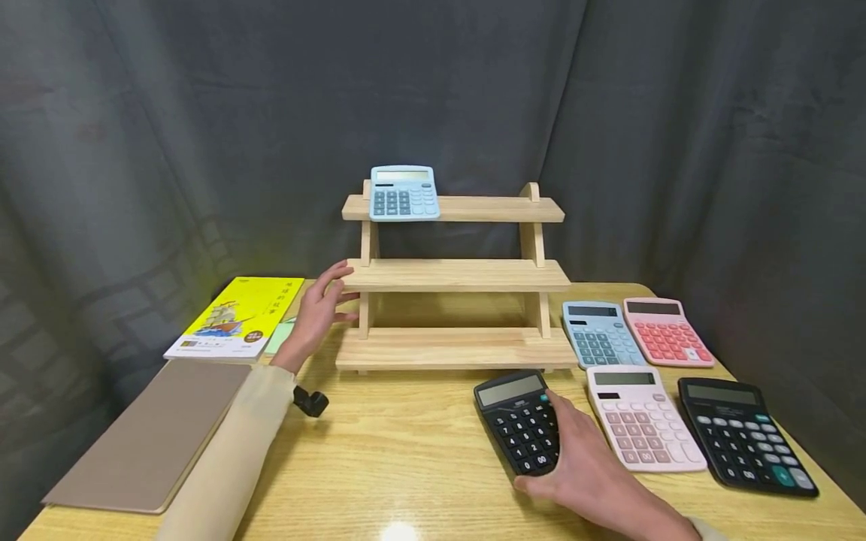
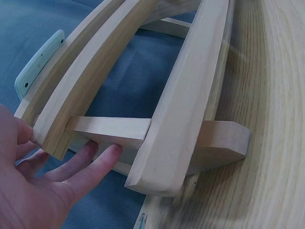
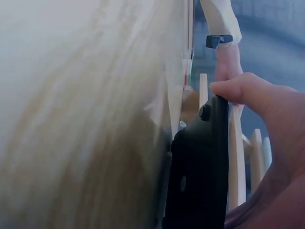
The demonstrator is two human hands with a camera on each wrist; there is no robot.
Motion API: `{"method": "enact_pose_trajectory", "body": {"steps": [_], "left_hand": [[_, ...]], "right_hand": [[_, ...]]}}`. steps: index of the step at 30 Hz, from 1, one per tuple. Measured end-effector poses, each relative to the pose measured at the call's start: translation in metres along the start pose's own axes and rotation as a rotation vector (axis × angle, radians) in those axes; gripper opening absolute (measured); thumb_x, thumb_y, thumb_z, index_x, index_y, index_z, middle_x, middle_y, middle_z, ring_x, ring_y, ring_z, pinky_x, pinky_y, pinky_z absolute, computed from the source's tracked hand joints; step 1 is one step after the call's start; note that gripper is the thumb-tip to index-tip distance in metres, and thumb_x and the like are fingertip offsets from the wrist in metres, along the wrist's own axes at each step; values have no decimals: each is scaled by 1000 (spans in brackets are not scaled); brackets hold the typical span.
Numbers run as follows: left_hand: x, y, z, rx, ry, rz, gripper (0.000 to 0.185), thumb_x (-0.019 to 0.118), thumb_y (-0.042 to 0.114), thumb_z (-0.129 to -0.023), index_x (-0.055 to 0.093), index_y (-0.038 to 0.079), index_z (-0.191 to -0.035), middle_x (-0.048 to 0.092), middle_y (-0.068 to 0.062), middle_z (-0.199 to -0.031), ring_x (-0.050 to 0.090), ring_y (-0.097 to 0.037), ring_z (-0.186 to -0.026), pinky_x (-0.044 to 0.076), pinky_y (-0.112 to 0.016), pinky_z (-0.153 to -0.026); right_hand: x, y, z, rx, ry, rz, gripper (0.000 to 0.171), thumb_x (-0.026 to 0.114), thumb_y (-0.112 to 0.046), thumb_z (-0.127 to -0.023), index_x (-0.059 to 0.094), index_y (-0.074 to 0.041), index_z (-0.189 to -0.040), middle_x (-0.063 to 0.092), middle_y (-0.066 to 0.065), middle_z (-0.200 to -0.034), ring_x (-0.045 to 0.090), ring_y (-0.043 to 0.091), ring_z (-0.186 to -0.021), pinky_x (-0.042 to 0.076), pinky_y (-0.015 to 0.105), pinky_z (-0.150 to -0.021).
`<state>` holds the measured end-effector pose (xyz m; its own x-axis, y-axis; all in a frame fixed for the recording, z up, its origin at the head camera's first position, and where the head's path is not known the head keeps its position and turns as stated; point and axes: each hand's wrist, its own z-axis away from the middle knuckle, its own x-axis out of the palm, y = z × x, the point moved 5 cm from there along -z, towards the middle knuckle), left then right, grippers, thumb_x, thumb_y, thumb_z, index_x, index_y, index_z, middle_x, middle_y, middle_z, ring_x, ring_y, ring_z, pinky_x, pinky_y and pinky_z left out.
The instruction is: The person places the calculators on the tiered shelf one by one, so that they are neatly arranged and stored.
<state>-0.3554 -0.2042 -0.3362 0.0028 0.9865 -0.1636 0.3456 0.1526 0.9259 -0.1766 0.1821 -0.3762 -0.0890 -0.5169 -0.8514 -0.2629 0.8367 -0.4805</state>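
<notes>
Wooden stepped rack (image 1: pixel 453 276) touched by left hand (image 1: pixel 316 314); right hand (image 1: pixel 582 469) grips black slab calculator (image 1: pixel 517 422)

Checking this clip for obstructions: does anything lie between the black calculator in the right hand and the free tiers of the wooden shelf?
Nothing visible does. The right hand grips the black calculator just in front of the wooden shelf, with bare table between them. Its middle and bottom tiers are free; the blue calculator sits only on the top tier.
</notes>
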Motion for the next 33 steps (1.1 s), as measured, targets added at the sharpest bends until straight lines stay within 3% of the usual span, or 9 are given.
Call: {"method": "enact_pose_trajectory", "body": {"steps": [9, 17, 23, 33], "left_hand": [[1, 0, -1, 1, -13, 1, 43, 38, 22, -112, 43, 3, -151, 25, 1, -165, 53, -47, -127, 54, -60, -89], [0, 1, -1, -5, -3, 10, 44, 40, 22, -111, 43, 2, -150, 26, 1, -165, 53, -48, -127, 55, -60, -89], [-1, 0, -1, -7, 0, 0, 44, 40, 23, -111, 44, 3, -150, 27, 2, -164, 53, -47, -127, 56, -58, -89], [0, 1, -1, -16, 8, 7, 43, 41, 22, -111, 45, 4, -150, 29, 3, -163, 55, -45, -126, 61, -48, -84]], "right_hand": [[-4, -6, 5, -19, 31, -8, 131, 95, -56, -49, 34, 3, -149, 50, 24, -139, 51, 40, -124, 45, 59, -103], [-28, -18, -6, -102, 126, -35, 135, 97, -50, -50, 28, 4, -154, 40, 29, -148, 43, 46, -131, 38, 70, -104], [-50, -21, -31, -89, 159, -72, 132, 97, -44, -54, 26, 2, -155, 38, 28, -150, 42, 45, -129, 39, 70, -104], [-92, -29, -94, -97, 228, -97, 132, 94, -44, -63, 16, 0, -159, 37, 28, -149, 42, 45, -130, 38, 68, -105]]}}
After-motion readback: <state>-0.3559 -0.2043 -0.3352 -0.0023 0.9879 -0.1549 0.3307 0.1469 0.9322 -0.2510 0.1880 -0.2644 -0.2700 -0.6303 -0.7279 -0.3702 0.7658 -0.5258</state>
